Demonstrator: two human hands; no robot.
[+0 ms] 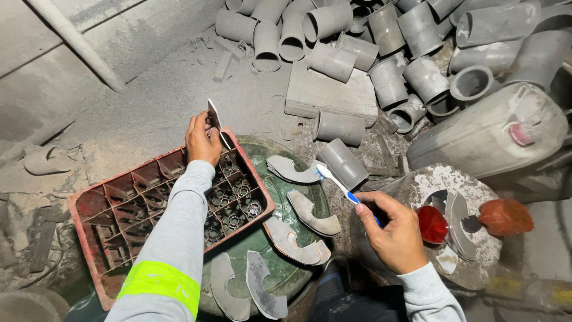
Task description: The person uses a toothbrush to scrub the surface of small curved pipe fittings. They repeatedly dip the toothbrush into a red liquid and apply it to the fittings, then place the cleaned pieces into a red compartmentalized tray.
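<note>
My left hand (202,140) grips a thin flat grey piece (214,113), holding it upright over the far corner of a red plastic crate (128,200). In my right hand (390,229) is a blue and white toothbrush (335,182), its bristle end pointing up-left toward a curved grey cut piece (290,171). Several more curved grey cut pieces, such as one (310,211) and another (292,241), lie on a round green lid (268,268) between my arms. Both sleeves are grey, the left one with a yellow-green band.
A heap of grey pipe fittings (381,48) fills the far side, with a grey slab (330,92) and a dusty jerrycan (491,134). At right, a dusty stand (432,179) carries a red container (432,225), an orange lump (505,216) and more cut pieces. Dust covers the floor.
</note>
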